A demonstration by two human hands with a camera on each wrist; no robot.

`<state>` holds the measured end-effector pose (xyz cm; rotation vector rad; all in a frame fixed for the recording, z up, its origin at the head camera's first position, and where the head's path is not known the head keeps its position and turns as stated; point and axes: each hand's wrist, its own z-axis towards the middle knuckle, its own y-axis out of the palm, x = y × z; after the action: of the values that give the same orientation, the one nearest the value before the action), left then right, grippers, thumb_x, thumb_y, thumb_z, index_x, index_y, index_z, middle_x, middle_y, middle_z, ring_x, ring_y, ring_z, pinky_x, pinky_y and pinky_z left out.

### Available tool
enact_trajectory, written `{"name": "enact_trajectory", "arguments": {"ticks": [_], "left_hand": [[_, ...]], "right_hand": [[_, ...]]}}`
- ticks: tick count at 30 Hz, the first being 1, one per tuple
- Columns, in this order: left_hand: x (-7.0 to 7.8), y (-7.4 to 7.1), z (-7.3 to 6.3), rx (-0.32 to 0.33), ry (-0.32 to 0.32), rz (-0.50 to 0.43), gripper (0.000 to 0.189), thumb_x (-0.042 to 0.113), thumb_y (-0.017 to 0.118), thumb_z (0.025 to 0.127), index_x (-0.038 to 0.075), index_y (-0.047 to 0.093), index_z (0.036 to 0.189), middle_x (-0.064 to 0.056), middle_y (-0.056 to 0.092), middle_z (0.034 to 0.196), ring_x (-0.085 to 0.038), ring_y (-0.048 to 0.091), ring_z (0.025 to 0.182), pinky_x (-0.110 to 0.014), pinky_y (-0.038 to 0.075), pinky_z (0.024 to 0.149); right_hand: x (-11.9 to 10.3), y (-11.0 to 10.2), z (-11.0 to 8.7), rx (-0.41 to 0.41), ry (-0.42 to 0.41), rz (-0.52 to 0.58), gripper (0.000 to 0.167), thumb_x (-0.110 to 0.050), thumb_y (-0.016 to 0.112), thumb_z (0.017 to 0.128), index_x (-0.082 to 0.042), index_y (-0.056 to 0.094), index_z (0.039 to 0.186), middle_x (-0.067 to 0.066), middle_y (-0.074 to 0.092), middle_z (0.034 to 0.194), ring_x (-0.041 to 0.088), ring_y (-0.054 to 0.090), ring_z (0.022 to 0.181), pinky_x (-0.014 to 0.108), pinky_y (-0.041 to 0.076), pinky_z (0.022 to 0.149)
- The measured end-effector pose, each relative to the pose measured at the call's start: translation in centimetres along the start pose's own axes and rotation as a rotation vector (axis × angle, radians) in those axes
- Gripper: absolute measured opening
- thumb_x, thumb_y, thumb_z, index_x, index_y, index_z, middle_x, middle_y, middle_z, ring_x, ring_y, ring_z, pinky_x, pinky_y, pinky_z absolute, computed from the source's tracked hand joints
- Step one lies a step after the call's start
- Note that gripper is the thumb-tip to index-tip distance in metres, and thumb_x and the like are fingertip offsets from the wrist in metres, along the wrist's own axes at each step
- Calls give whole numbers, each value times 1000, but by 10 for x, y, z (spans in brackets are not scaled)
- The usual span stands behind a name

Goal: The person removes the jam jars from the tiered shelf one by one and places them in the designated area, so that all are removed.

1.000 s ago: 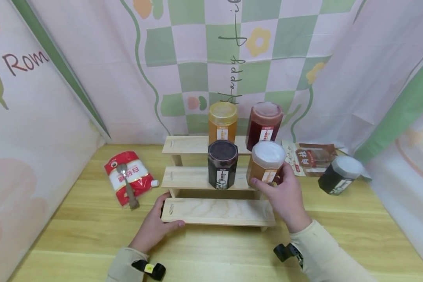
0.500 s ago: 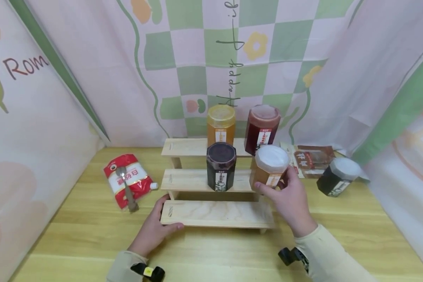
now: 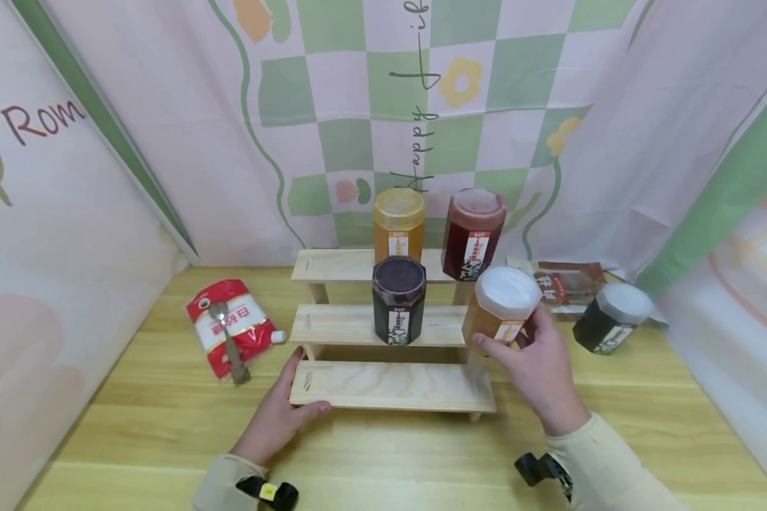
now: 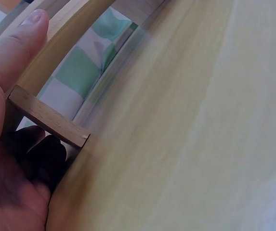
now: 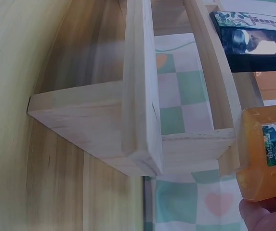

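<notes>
My right hand (image 3: 540, 372) holds an orange jar (image 3: 488, 319) with a white lid, thumb in front and fingers on its right side. The jar is at the right end of the middle step of a wooden three-step rack (image 3: 390, 385), slightly tilted; in the right wrist view it overlaps the rack's edge. My left hand (image 3: 280, 417) grips the rack's lower left end, with the thumb (image 4: 22, 45) along the front and fingers curled by the leg. A dark jar (image 3: 399, 301) stands on the middle step. A yellow jar (image 3: 399, 223) and a red jar (image 3: 475, 234) stand on the top step.
On the table's left lies a red and white bag (image 3: 233, 323) with a spoon (image 3: 232, 348) on it. At the right are a dark jar with a white lid (image 3: 613, 319) and a brown packet (image 3: 569, 284). A patterned curtain (image 3: 339, 85) hangs behind.
My right hand has moved the orange jar to the right and slightly toward me, away from the dark jar on the middle step. The left hand stays on the rack.
</notes>
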<state>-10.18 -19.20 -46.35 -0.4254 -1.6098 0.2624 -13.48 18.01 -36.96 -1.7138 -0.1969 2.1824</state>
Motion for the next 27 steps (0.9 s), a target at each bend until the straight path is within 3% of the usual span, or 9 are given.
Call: {"name": "enact_trajectory", "arguments": {"ticks": [17, 27], "left_hand": [[-3, 1, 3, 8, -2, -38, 116, 40, 85, 76, 18, 11, 162, -11, 25, 164, -37, 28, 147, -58, 21, 118], [-3, 1, 3, 7, 1, -59, 116, 36, 86, 76, 17, 11, 162, -12, 27, 164, -37, 32, 145, -58, 22, 118]], "right_hand": [[5, -16, -2, 72, -36, -23, 78, -7, 87, 77, -12, 47, 144, 2, 57, 128, 9, 57, 111, 14, 49, 89], [13, -31, -2, 81, -45, -66, 85, -5, 88, 75, -14, 43, 147, 2, 54, 131, 7, 54, 114, 11, 47, 91]]}}
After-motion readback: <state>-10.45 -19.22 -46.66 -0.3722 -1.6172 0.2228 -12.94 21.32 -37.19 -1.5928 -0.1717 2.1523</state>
